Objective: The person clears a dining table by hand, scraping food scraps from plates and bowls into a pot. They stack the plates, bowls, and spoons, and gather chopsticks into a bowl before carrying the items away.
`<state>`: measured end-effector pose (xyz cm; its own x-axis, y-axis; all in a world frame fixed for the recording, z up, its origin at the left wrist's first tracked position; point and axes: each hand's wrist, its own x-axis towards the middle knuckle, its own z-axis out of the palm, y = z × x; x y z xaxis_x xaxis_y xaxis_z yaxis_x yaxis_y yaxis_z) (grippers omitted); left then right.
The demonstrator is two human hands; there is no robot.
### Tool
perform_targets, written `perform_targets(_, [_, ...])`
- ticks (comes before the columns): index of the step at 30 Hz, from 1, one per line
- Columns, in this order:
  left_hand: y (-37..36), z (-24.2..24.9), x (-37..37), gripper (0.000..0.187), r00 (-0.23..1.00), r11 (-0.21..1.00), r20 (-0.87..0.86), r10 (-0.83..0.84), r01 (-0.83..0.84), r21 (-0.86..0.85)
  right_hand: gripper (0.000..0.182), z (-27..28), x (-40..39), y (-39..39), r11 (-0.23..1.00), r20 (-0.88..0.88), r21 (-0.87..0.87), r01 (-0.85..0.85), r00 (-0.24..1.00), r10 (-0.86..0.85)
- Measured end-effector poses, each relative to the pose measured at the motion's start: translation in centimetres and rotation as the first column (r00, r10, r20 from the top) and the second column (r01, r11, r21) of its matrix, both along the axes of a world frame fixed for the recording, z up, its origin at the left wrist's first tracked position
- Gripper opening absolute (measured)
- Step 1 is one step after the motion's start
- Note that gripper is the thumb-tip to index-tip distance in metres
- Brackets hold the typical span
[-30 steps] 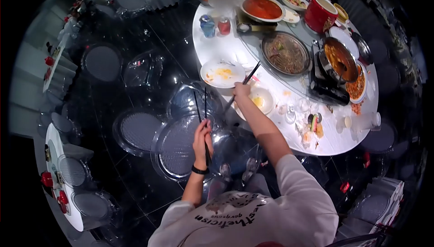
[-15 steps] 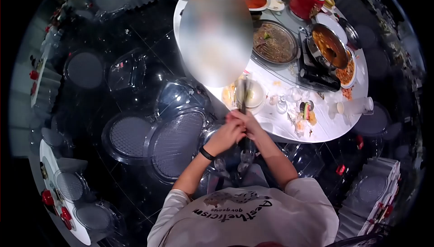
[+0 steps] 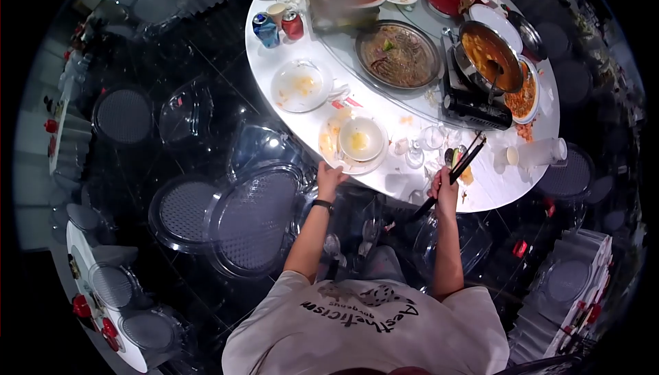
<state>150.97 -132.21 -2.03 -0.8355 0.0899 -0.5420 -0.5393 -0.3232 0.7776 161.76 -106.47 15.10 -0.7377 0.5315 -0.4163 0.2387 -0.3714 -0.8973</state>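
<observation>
At table edge, right hand (image 3: 445,187) around chopsticks (image 3: 458,169).

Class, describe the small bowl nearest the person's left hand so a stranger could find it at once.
Start at the round white table and go to its near edge, where the left hand touches a plate. The small bowl sits on that plate. Unlike the empty glasses to its right, it is white with yellow residue inside.

Glossy white ceramic bowl (image 3: 361,138) on a smeared plate (image 3: 329,143), dark matt chopsticks (image 3: 458,169), smooth white tabletop (image 3: 384,110), shiny metal pot (image 3: 489,59), clear plastic chair (image 3: 255,217)
</observation>
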Motion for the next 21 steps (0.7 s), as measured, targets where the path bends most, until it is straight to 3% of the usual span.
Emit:
perform_targets(4, [0.8, 1.3, -0.6, 0.04, 0.994, 0.992, 0.044, 0.103, -0.106, 0.065, 0.029, -1.1, 0.4, 2.2, 0.997, 0.037, -0.014, 0.076, 0.996, -0.075])
perform_targets(9, [0.1, 3.3, -1.6, 0.039, 0.994, 0.993, 0.032, 0.1, -0.102, 0.055, 0.029, -3.6, 0.4, 3.9, 0.996, -0.004, -0.046, 0.078, 0.997, -0.078])
perform_targets(12, [-0.9, 3.9, -2.0, 0.052, 0.998, 0.989, 0.023, 0.066, -0.068, 0.129, 0.03, -4.3, 0.3, 4.3, 0.992, 0.001, -0.042, 0.121, 0.993, -0.121])
perform_targets(16, [-1.6, 5.0, -2.5, 0.041, 0.996, 0.995, 0.007, 0.085, -0.085, 0.046, 0.031, -4.8, 0.2, 4.5, 0.986, 0.023, -0.055, 0.16, 0.987, -0.159])
perform_targets(21, [-3.9, 4.8, -4.8, 0.035, 0.991, 0.981, -0.048, 0.127, -0.118, 0.153, 0.031, -4.0, -0.5, 4.8, 0.98, 0.069, -0.086, 0.178, 0.983, -0.172])
